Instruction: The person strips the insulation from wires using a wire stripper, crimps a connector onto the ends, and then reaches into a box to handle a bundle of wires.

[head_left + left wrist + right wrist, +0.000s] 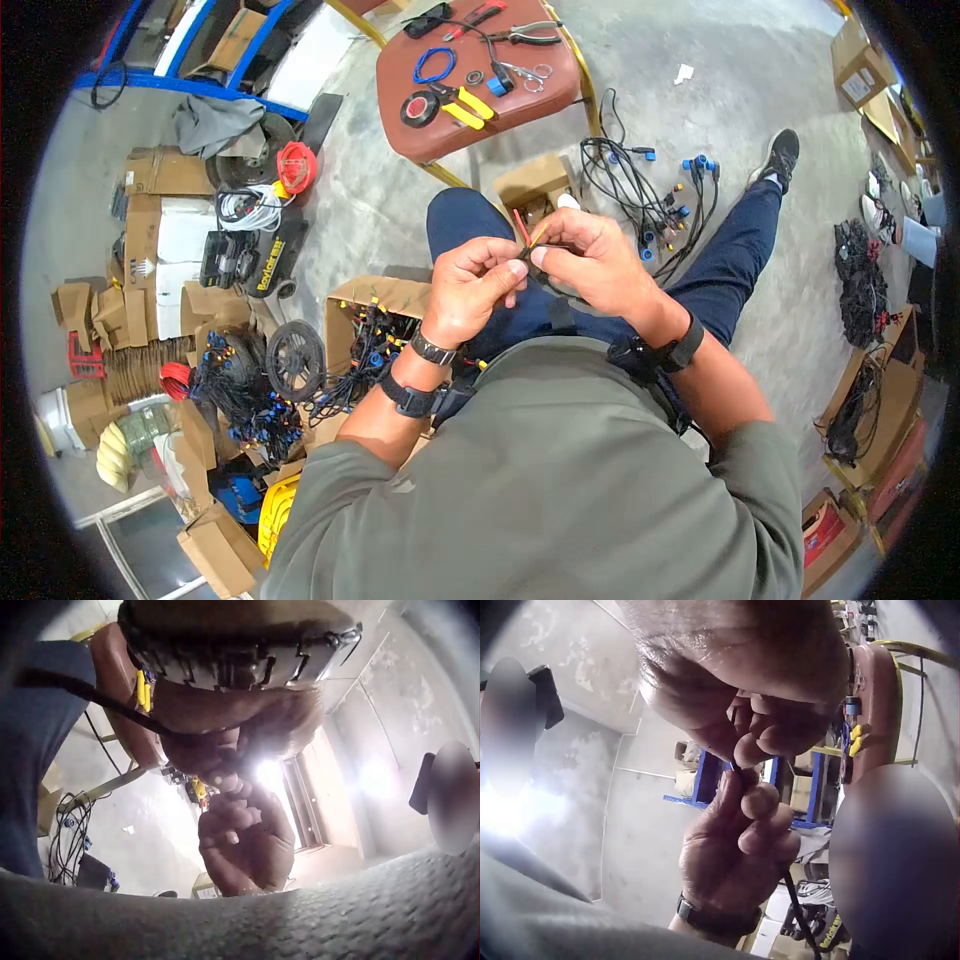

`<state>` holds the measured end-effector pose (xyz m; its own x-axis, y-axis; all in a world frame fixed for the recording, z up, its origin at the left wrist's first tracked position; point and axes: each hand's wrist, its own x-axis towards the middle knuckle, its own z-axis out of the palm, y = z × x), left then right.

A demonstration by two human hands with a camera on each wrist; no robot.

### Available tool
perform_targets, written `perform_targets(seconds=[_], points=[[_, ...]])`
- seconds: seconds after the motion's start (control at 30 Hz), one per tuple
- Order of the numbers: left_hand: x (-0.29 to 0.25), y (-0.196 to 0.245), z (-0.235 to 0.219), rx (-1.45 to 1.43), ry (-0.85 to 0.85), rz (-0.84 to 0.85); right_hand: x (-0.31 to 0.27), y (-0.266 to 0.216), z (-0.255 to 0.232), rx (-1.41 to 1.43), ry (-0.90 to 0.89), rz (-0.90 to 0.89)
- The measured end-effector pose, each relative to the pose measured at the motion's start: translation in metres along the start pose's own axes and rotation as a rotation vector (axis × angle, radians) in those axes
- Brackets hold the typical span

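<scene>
Above the lap, both hands meet at a thin dark cable whose end splits into red and yellow wires [521,226]. The left hand [474,287] pinches the cable between thumb and fingers. The right hand [597,262] pinches beside it, thumb tip close to the left thumb, at the base of the coloured wires. In the right wrist view the fingertips of the left hand [739,844] and right hand [742,675] nearly touch, and a black cable [799,911] hangs below the left hand. The left wrist view shows the facing right hand [247,844] with curled fingers; the wire tips are hidden there.
A brown stool [540,100] ahead holds yellow-handled pliers [466,109], black tape [419,108], scissors and a blue wire coil. Black cables with blue connectors [640,195] lie on the floor. An open carton of cables [345,300] stands at the left, near more boxes.
</scene>
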<state>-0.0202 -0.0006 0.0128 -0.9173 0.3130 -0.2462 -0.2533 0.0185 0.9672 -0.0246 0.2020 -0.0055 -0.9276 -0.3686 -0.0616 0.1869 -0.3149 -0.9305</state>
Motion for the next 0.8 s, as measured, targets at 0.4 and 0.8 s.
perform_targets(seconds=[0.4, 0.8], points=[[-0.003, -0.003, -0.002, -0.022, -0.008, -0.116, 0.003, 0.007, 0.005, -0.474, 0.1, -0.281], [-0.001, -0.015, -0.012, -0.324, -0.122, -0.275, 0.01, 0.015, 0.007, -0.749, 0.109, -0.593]])
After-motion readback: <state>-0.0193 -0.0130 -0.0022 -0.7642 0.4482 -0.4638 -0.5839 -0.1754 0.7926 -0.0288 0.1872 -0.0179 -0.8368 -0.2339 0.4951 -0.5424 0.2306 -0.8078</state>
